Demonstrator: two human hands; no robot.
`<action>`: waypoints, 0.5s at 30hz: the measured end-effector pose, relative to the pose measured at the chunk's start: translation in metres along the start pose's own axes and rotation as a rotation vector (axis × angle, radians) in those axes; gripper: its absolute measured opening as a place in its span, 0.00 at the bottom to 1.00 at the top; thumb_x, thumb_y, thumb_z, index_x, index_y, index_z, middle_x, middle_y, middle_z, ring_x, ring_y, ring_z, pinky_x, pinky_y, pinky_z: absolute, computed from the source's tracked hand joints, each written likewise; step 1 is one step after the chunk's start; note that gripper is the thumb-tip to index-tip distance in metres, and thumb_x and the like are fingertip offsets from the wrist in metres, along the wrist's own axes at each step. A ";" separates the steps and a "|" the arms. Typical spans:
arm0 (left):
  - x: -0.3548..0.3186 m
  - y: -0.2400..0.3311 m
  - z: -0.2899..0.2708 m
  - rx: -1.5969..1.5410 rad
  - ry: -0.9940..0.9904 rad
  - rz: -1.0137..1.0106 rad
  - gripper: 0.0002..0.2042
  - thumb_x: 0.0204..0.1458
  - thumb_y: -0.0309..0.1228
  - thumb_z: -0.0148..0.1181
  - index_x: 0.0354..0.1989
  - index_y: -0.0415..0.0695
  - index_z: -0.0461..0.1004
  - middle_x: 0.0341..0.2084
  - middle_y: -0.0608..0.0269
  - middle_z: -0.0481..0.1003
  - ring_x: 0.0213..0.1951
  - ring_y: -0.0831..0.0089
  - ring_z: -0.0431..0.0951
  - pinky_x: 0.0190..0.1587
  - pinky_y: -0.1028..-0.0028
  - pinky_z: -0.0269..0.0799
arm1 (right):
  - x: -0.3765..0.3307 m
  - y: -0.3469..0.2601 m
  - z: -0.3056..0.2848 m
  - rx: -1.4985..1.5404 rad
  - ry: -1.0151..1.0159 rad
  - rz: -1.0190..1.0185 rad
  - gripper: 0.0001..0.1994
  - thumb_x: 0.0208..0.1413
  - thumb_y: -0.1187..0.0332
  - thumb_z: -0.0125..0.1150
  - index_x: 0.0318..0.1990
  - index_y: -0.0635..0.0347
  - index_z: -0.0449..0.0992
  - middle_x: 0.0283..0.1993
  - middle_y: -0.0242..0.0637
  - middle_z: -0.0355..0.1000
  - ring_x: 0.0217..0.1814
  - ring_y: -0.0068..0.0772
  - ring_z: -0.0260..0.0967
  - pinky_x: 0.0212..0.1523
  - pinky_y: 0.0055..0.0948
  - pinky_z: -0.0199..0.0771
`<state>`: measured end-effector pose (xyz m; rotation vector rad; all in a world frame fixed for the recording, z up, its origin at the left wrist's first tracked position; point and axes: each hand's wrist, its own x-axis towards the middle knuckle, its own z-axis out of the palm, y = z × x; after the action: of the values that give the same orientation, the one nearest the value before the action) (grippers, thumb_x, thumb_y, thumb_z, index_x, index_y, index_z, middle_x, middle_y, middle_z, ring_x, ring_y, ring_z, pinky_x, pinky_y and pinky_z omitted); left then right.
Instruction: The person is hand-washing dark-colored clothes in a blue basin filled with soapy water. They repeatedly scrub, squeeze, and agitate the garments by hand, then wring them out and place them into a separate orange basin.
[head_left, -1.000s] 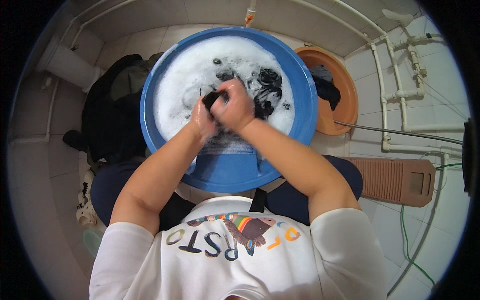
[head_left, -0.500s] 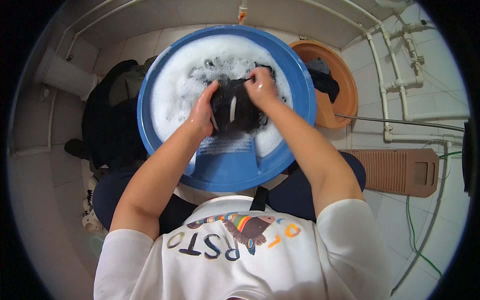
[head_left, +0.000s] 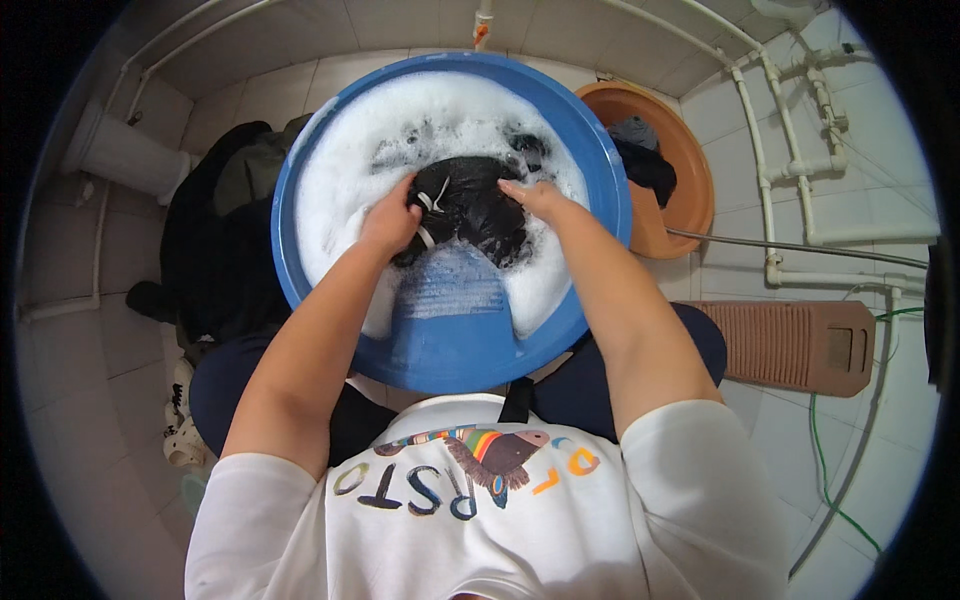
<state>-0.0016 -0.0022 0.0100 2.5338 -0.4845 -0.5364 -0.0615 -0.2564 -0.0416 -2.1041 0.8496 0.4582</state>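
Between my hands, in a big blue basin (head_left: 455,370) of white suds (head_left: 340,190), lies a wet black garment (head_left: 470,195) with white cords or trim. My left hand (head_left: 392,218) grips its left side, thumb on top and fingers partly under the cloth. My right hand (head_left: 535,198) holds its right edge, the thumb over the cloth and the other fingers mostly hidden. Just in front of the garment, the basin's built-in ribbed washboard (head_left: 450,285) slopes toward me, wet and partly foamy. Another dark bit of cloth (head_left: 528,150) pokes through the foam beyond my right hand.
An orange-brown basin (head_left: 695,190) with dark clothes (head_left: 645,165) stands at the back right. A brown washboard (head_left: 790,345) lies on the tiles by my right knee. Dark clothes (head_left: 225,240) are heaped at the left. White pipes (head_left: 765,150) run along the right wall.
The black garment, bunched and blurred before, now lies spread lower in the suds. My right hand has let go of the raised pinch and moved down to its right edge; my left shifted slightly left.
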 end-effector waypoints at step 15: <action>0.013 0.018 -0.008 -1.739 -0.351 -0.419 0.17 0.46 0.47 0.51 0.34 0.48 0.72 0.31 0.59 0.74 0.37 0.64 0.73 0.44 0.64 0.68 | -0.102 -0.121 0.017 0.130 0.386 -0.630 0.15 0.33 0.66 0.58 0.33 0.57 0.67 0.33 0.48 0.70 0.39 0.50 0.68 0.40 0.41 0.67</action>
<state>0.0094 -0.0190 0.0228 0.8251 0.3673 -0.9509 -0.0492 -0.1458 0.0722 -2.2237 0.3603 -0.3340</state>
